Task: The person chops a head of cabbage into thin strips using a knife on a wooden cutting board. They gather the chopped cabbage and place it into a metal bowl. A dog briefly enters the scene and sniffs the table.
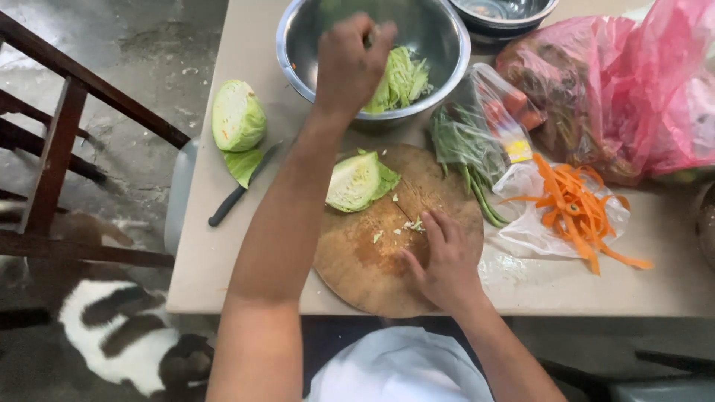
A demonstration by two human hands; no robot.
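Left hand (350, 63) is raised over the steel bowl (298, 45), fingers curled shut in a loose fist above the shredded cabbage (402, 82) inside. Cannot tell if it grips anything; a small pale bit shows at the fingertips, unclear. The shreds lie just right of and below the knuckles, in the bowl's near half.

Right hand (447, 260) rests flat on the round wooden board (357, 268), fingers spread and open, holding nothing. Its fingertips (432, 221) touch a small pile of cabbage scraps (411, 225) near the board's middle. A few more bits lie just left of them.

A cabbage wedge (359, 181) sits cut face up on the board's far edge, between the two hands, apart from both. It lies just beside the left forearm.

A cabbage half (237, 115) sits on the table (223, 268) left of the bowl, with a loose leaf (244, 165) below it. A black-handled knife (238, 192) lies diagonally beside the leaf, blade partly under it.

A second steel bowl (506, 15) stands behind the first, contents unclear. A clear bag (484, 112) right of the bowl holds green beans (477, 179) and something red. Orange carrot peels (573, 201) lie on a flattened clear bag (536, 231). A pink bag (633, 82) sits at far right, contents hidden.

A cat (126, 335) is on the floor at lower left, by a wooden chair (59, 141).
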